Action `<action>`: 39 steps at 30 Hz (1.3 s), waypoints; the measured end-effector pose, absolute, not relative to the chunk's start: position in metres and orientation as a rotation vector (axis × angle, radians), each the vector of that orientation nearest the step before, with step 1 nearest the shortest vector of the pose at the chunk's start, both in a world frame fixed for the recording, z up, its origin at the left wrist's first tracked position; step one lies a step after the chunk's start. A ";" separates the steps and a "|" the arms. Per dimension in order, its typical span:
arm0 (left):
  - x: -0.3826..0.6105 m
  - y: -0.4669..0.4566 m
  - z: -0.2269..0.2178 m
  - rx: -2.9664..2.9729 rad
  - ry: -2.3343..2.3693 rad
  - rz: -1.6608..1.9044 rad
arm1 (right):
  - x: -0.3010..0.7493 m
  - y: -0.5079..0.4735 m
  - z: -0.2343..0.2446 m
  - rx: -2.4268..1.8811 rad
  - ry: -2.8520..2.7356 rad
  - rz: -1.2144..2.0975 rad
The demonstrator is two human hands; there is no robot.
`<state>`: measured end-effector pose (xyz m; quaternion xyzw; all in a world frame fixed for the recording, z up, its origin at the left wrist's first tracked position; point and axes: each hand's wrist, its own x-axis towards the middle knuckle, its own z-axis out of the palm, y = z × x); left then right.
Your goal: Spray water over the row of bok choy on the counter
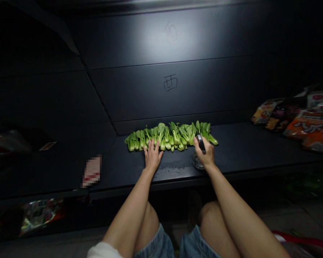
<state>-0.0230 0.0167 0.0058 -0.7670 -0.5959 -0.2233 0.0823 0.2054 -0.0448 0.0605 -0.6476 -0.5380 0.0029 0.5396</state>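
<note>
Where the dark shelf point(244, 150) runs along the wall, a single row of greens point(172, 136) lies on it, stems toward the person and leaves toward the back. The only container here is a small clear bottle point(197, 163) with a black top, standing on the shelf just before the right end of the row; I cannot tell what is in it. Bright packets point(307, 122) are piled well off to the right. The left hand point(152, 156) lies palm down on the shelf, fingers spread, the tips touching the stems near the row's middle. The right hand point(206, 154) is clamped round the bottle's neck, forearm stretched forward. Both arms reach out over bare knees.
</note>
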 end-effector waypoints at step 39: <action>-0.086 0.020 -0.001 -2.152 -1.993 -0.722 | 0.111 -0.025 0.058 -1.242 -1.820 0.140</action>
